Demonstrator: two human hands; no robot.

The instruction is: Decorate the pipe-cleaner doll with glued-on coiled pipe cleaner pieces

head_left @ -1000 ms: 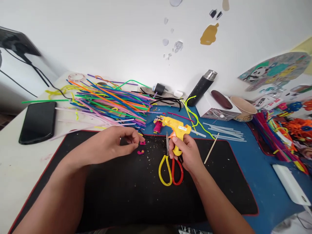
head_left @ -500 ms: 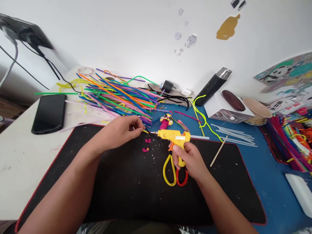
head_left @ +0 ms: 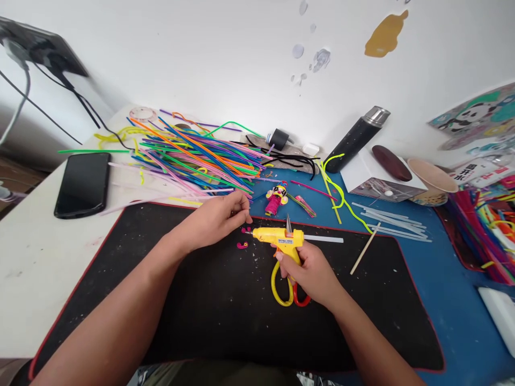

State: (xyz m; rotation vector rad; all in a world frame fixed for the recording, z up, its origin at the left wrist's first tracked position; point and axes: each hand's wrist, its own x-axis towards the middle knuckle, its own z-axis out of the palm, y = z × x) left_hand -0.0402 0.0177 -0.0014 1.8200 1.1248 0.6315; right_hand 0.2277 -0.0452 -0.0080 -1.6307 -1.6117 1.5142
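My right hand [head_left: 311, 273] grips a yellow hot glue gun [head_left: 277, 236] by its handle, a finger at the orange trigger. A clear glue stick [head_left: 324, 238] pokes out of its back, and the nozzle points left. My left hand [head_left: 223, 217] is closed in a pinch just up and left of the nozzle; whatever lies between the fingertips is too small or hidden to make out. Below the nozzle rests a small curled magenta piece [head_left: 242, 245] on the black mat [head_left: 201, 316]. Scissors with yellow and red handles [head_left: 277, 292] lie partly under the gun. Beyond is a magenta pipe-cleaner figure [head_left: 274, 201].
Many coloured pipe cleaners [head_left: 197, 155] are heaped at the back left, near a black phone [head_left: 82, 185]. To the right lie a wooden stick [head_left: 365, 249] and several glue sticks [head_left: 392, 222]. A dark thermos [head_left: 358, 139] leans beside a white box [head_left: 378, 182].
The glue gun has shifted left and slightly down, uncovering the scissors' blade tip. My left hand has moved right, toward the nozzle, and the thin yellow-tipped piece at its fingertips no longer shows.
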